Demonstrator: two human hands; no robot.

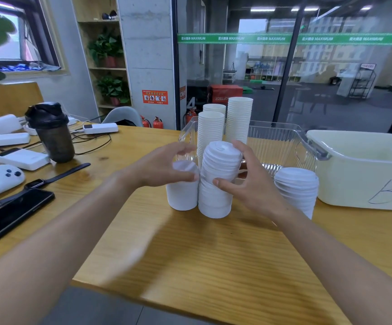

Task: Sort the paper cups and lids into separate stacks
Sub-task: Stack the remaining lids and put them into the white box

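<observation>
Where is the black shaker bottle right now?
In the head view the shaker bottle stands upright on the left of the table, far left of the hands, beside a white power bank and behind the watch.

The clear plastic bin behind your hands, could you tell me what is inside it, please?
Three tall stacks of white paper cups stand in the clear plastic bin. Their bases are hidden behind the lid stack and both hands.

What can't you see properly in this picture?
- Left hand: blurred, so its hold on the cup is unclear.
- Lid stack on the right: partly behind the right forearm.
- Cup stacks: bottoms hidden by the middle lid stack and right hand.
</observation>
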